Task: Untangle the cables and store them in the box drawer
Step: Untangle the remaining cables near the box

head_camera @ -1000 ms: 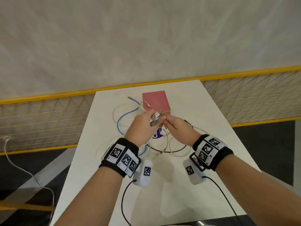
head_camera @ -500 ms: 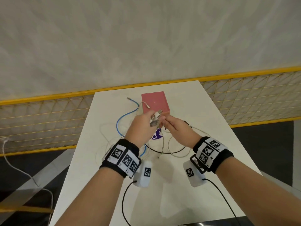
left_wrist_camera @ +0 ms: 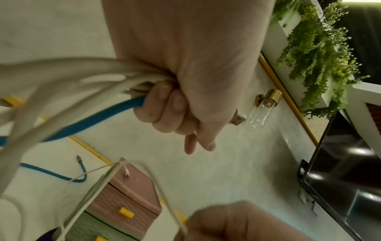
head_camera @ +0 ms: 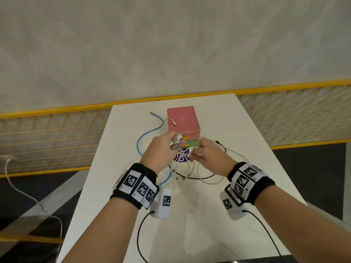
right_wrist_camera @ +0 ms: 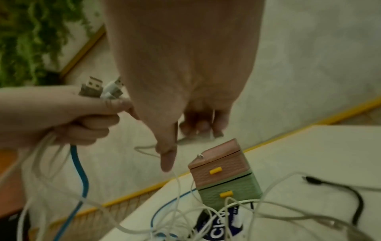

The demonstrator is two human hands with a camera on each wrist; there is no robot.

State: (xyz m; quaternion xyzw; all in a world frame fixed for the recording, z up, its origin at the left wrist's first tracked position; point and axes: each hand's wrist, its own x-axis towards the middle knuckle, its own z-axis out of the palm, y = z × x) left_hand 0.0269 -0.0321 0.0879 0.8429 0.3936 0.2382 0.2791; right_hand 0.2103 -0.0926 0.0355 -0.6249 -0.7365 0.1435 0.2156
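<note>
A small drawer box (head_camera: 183, 120), with a pink top drawer and a green drawer below it, both with yellow handles, stands at the far middle of the white table (head_camera: 228, 130); both drawers look closed. My left hand (head_camera: 171, 144) is raised in front of it and grips a bundle of USB plug ends (head_camera: 177, 141), (right_wrist_camera: 97, 88). White cables and a blue cable (left_wrist_camera: 92, 119) hang from that fist. My right hand (head_camera: 196, 153) pinches a thin white cable (right_wrist_camera: 177, 179) just right of the bundle. A tangle of white cables, the blue cable and a black cable (head_camera: 190, 175) lies under both hands.
One white plug end (head_camera: 173, 123) rests on the box top. A blue cable loop (head_camera: 144, 133) lies left of the box and a black plug (head_camera: 218, 142) to its right. A purple round sticker (head_camera: 181, 158) is on the table. A yellow mesh railing (head_camera: 57, 137) runs behind.
My right hand has drawn back from the left hand, down and toward me along a thin white cable. The drawer fronts now show between the hands. The left hand keeps its bundle.
</note>
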